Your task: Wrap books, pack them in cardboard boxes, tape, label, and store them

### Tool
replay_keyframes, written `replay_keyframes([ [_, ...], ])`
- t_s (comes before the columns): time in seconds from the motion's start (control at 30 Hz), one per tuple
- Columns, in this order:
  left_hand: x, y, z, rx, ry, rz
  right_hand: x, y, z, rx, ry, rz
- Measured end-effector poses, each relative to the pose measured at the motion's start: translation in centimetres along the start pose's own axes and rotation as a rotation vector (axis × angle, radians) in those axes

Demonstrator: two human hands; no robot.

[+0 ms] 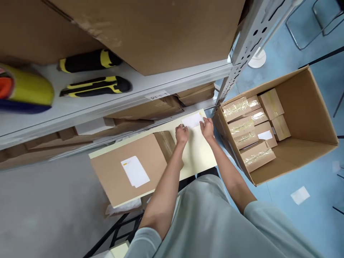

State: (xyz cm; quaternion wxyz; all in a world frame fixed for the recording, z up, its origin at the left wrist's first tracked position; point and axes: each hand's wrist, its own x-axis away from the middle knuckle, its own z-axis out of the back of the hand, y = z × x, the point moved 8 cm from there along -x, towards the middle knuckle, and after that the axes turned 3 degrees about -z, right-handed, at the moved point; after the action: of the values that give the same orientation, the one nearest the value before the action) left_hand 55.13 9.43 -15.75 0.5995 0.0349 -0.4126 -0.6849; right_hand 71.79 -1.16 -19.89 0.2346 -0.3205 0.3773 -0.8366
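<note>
1. I have my left hand and right hand pinching opposite ends of the white slip, toward one o'clock on the cream tabletop.
2. Bare tabletop opens at six o'clock; the cardboard box bounds eight, the open carton three.

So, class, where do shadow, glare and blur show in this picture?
Head view: a soft shadow on the pale board, beside the left hand; head view: shiny highlights on the taped small boxes; head view: the yellow-and-blue object at the left edge looks soft and stretched, probably by the wide lens.
</note>
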Motion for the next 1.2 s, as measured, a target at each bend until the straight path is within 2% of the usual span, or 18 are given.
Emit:
replay_keyframes([
  [0.1, -0.9, -1.7, -0.7, -0.008, 0.070, 0.052, 0.4, 0.2, -0.4, 0.027, -0.005, 0.037],
  [0.23, -0.3, -3.0, -0.8, 0.022, 0.150, 0.068, 1.1, 0.7, -0.7, 0.007, 0.007, 0.025],
  [0.5, -0.3, -3.2, 0.4, 0.079, 0.240, 0.144, 1.2, 0.3, -1.1, 0.041, 0.025, 0.047],
  [0.63, -0.3, -2.5, 1.3, 0.093, 0.266, 0.153, 1.3, -0.8, -0.9, 0.092, 0.036, 0.078],
  [0.73, 0.6, -1.2, 1.6, 0.133, 0.245, 0.106, 2.1, -2.9, -0.5, 0.065, 0.088, 0.141],
  [0.8, 1.8, 0.5, 1.7, 0.180, 0.203, -0.003, 2.6, -4.6, -0.9, 0.001, 0.040, 0.176],
  [0.87, 3.4, 2.8, 1.4, 0.228, 0.108, -0.177, 2.9, -5.8, -0.8, -0.060, -0.005, 0.173],
  [0.97, 5.3, 5.6, 1.0, 0.240, -0.052, -0.426, 2.1, -6.3, 1.4, -0.064, 0.002, 0.145],
  [1.03, 4.9, 6.2, 1.0, 0.179, -0.062, -0.509, 0.9, -5.9, 3.7, -0.009, 0.012, 0.125],
  [1.1, 2.9, 6.1, 0.6, 0.059, -0.049, -0.538, -0.5, -5.3, 6.1, 0.046, 0.024, 0.100],
  [1.2, -1.2, 5.5, -1.7, -0.145, -0.128, -0.572, -2.4, -4.8, 8.9, 0.104, 0.071, 0.083],
])
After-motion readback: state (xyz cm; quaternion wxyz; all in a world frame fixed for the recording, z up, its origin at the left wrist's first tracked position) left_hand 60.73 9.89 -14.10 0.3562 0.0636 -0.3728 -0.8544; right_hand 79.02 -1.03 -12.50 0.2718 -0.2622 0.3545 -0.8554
